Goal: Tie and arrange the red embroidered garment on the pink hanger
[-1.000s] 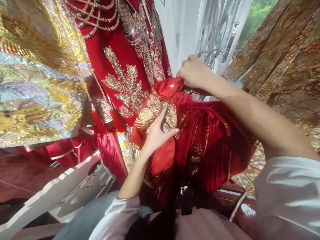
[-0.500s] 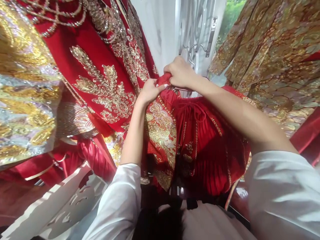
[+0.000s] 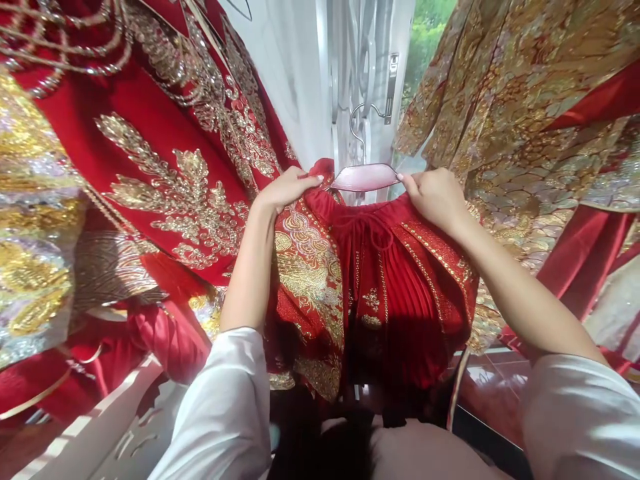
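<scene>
A red pleated garment [image 3: 395,280] with gold embroidery hangs from a pink hanger [image 3: 364,177] in front of me. My left hand [image 3: 286,189] is closed on the garment's left shoulder at the hanger's left end. At the right end of the hanger, my right hand [image 3: 435,195] pinches the garment's right shoulder. The hanger's metal hook [image 3: 361,115] rises toward a white door behind it.
A large red robe [image 3: 175,167] with gold leaf embroidery and bead strings hangs at the left, with a gold and silver brocade [image 3: 35,220] beside it. Gold brocade garments [image 3: 525,120] hang at the right. A white carved panel [image 3: 95,427] stands low left. Red floor tiles [image 3: 487,393] show low right.
My left hand rose from the embroidered front to the garment's left shoulder. My right hand slid from the hanger's top to its right end, and the pink hanger came into view.
</scene>
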Motion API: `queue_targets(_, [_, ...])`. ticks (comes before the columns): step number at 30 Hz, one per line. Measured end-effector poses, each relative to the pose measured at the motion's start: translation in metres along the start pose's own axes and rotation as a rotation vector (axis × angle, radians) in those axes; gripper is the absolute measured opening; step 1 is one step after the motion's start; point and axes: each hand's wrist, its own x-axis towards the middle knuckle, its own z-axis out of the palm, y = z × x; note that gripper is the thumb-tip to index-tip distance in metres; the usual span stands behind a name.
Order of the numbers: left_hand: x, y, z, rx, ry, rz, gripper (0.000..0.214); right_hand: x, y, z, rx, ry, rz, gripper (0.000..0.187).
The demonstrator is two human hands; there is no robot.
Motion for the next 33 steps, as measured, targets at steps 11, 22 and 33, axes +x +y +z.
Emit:
queue_targets(11, [0.026,0.006,0.003,0.054,-0.149,-0.049,0.043,-0.003,-0.007,0.002,0.03,0.072,-0.035,0.054])
queue_targets(22, [0.026,-0.005,0.007,-0.116,-0.234,-0.042,0.046,-0.012,-0.08,0.028,0.071,-0.053,-0.383,0.039])
queue_targets(33, [0.025,-0.011,0.012,-0.167,-0.397,-0.078,0.041,0.006,-0.095,0.017,-0.051,-0.182,-0.453,0.033])
